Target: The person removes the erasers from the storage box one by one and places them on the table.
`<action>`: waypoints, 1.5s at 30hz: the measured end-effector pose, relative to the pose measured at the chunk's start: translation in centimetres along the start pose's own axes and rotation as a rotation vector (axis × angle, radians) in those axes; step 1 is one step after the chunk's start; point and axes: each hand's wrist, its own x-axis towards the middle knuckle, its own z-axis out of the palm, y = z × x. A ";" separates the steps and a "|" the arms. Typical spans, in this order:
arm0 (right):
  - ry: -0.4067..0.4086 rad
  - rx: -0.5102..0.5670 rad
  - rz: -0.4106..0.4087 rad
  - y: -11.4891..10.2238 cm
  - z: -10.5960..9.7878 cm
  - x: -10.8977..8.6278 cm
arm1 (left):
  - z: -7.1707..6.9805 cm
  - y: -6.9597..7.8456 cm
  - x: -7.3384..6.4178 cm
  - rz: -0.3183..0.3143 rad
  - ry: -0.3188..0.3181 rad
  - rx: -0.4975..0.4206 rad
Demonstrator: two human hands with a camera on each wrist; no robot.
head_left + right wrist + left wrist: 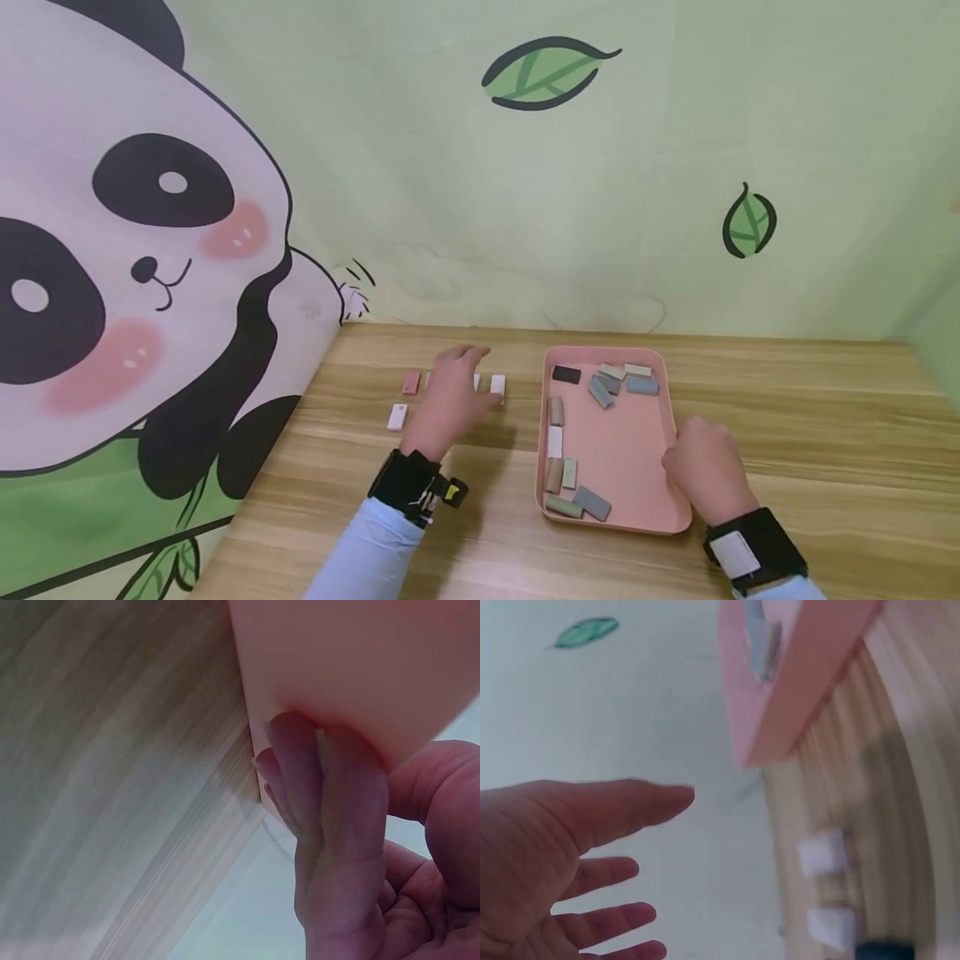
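My left hand (450, 396) hovers over a row of small rectangular blocks, its fingers spread and nothing between them. Partly hidden beneath it are several of those blocks; a white block (498, 384) shows by the thumb and a pink block (411, 382) at the row's left end. Another white block (397, 417) lies nearer the wrist. With thumb and fingers, my right hand (708, 467) pinches the right wall of a pink tray (622, 458); the right wrist view shows fingertips against the tray's outer side (337, 660). In the left wrist view a dark block (885, 950) sits beside white ones.
Inside the tray lie several blocks: a black block (566, 375), a blue block (642, 386), a grey block (592, 503), a green block (564, 506) and others along its edges. The wooden table (847, 417) meets a panda-printed backdrop (420, 167) behind and at left.
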 end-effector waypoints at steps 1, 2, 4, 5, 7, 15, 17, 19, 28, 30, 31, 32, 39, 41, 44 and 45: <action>-0.005 0.002 0.001 0.0 0.0 0.0 | -0.1 0.5 0.0 0.018 -0.021 -0.001; -0.010 0.003 0.005 0.0 0.0 0.0 | -0.1 1.0 0.0 0.038 -0.041 0.004; -0.016 0.007 0.016 0.0 0.1 0.1 | 0.0 2.1 -0.1 0.071 -0.074 0.011; -0.021 0.009 0.023 0.0 0.1 0.1 | 0.1 2.6 -0.2 0.095 -0.087 0.021; -0.029 0.013 0.033 0.1 0.2 0.1 | 0.5 3.5 -0.3 0.138 -0.110 0.037; -0.004 0.009 0.026 0.3 0.5 0.1 | 3.2 6.7 -1.0 0.354 -0.247 0.116; -0.003 0.014 0.026 0.3 0.5 0.1 | 4.0 7.4 -1.1 0.423 -0.276 0.151; -0.007 0.021 0.027 0.3 0.5 0.1 | 4.7 8.0 -1.3 0.483 -0.297 0.183; -0.013 0.038 0.040 0.2 0.4 0.1 | 7.0 9.7 -2.3 0.607 -0.392 0.250; -0.013 0.041 0.041 0.2 0.4 0.1 | 7.4 10.1 -2.4 0.602 -0.440 0.249; -0.014 0.041 0.041 0.2 0.4 0.1 | 7.5 10.2 -2.5 0.594 -0.468 0.248; -0.013 0.039 0.041 0.2 0.5 0.1 | 7.7 10.3 -2.5 0.585 -0.496 0.247; -0.004 0.018 0.029 0.3 0.4 0.2 | 8.5 10.6 -2.7 0.548 -0.601 0.247; 0.000 0.017 0.026 0.3 0.4 0.2 | 8.5 10.7 -2.7 0.550 -0.602 0.248; 0.003 0.021 0.025 0.3 0.4 0.2 | 8.6 10.8 -2.7 0.553 -0.613 0.242; 0.003 0.023 0.025 0.3 0.4 0.2 | 8.6 10.8 -2.7 0.553 -0.621 0.240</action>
